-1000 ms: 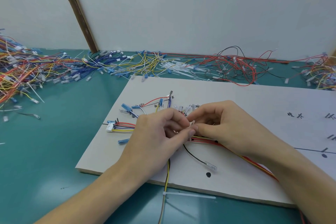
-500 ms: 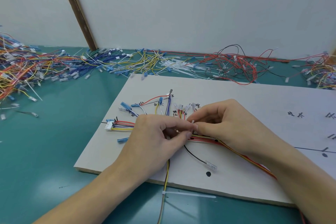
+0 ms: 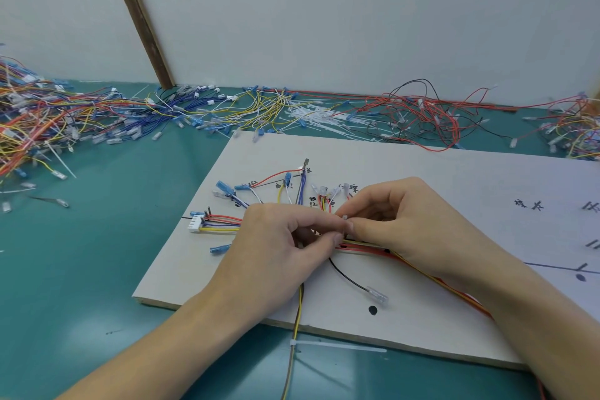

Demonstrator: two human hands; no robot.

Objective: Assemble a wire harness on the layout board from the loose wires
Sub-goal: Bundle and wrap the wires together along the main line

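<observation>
A white layout board [image 3: 422, 172] with hand-written marks lies on the teal table. On it a wire harness [image 3: 282, 195] fans out into blue and clear terminals, with a white connector [image 3: 195, 223] at its left end. My left hand [image 3: 279, 247] and my right hand [image 3: 399, 221] meet over the bundle's middle, fingertips pinched together on a small white cable tie [image 3: 346, 219] around the wires. The bundle under the hands is hidden. A black wire with a clear terminal [image 3: 376, 295] sticks out below.
Heaps of loose coloured wires [image 3: 48, 127] line the table's back and left, red ones [image 3: 422, 117] and white cable ties [image 3: 318, 120] behind the board. A cable tie [image 3: 337, 346] binds yellow-black wires [image 3: 292, 351] hanging off the board's front edge. A brown strip [image 3: 139, 16] leans on the wall.
Both hands stay pinched at the same spot on the bundle; the fingers shifted slightly and the tie's white tip now shows between them. The view tilted a little.
</observation>
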